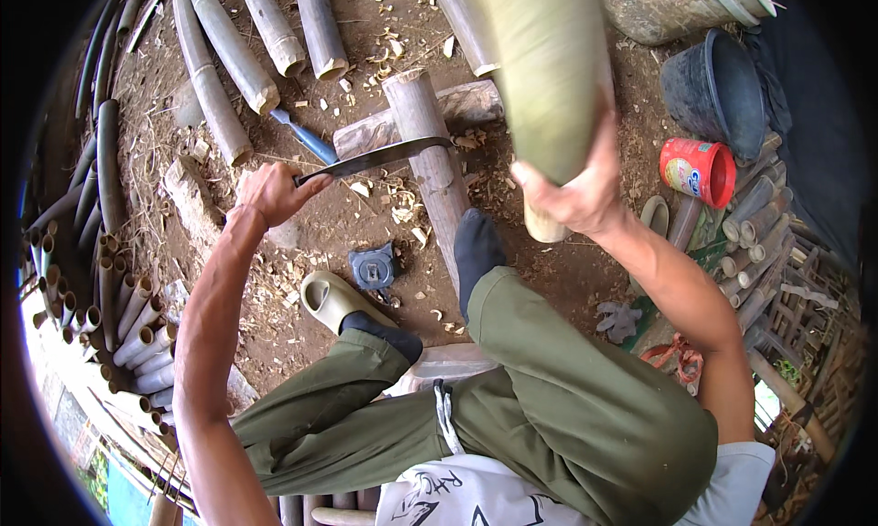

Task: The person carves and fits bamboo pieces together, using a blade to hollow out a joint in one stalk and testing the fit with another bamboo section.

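Observation:
My left hand (274, 195) is closed around the handle of a machete (375, 160), its dark blade reaching right across a wooden log (430, 169). Whether the blade touches the log I cannot tell. In my right hand (594, 183) is a thick, pale green bamboo piece (549, 78), smeared by motion and tilted up toward me; my fingers grip its lower end. That log rests across a second, shorter log (370, 134). My dark-socked foot (480, 252) presses beside the log's near end.
A blue-handled tool (306, 140) lies left of the logs, a tape measure (373, 265) nearer me. Bamboo poles (229, 50) lie at the far left. At right stand a black bucket (713, 91), a red tub (697, 171) and stacked bamboo (759, 224). Wood chips litter the ground.

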Tool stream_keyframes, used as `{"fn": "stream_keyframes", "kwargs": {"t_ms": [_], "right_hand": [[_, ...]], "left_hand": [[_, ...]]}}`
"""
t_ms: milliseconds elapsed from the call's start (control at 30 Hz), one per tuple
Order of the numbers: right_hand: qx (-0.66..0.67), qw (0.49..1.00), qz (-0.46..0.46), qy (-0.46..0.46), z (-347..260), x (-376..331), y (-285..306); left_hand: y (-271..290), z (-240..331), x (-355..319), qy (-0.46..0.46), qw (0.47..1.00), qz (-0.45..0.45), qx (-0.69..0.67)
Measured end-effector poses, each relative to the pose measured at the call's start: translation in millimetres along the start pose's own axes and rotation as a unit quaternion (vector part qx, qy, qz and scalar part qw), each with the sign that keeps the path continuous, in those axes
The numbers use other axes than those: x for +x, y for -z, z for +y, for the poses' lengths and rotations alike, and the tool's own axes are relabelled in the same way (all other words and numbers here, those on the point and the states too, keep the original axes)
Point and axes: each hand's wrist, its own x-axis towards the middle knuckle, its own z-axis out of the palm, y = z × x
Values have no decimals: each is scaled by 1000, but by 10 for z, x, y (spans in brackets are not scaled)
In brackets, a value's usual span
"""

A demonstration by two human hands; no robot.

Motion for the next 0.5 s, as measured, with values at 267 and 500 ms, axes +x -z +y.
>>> {"fn": "stream_keyframes", "kwargs": {"t_ms": [267, 500], "right_hand": [[15, 1000, -22, -1, -203, 426, 79], [-193, 857, -419, -229, -174, 253, -40]], "left_hand": [[-71, -112, 29, -25, 999, -27, -21], [-114, -97, 20, -10, 995, -84, -47]]}}
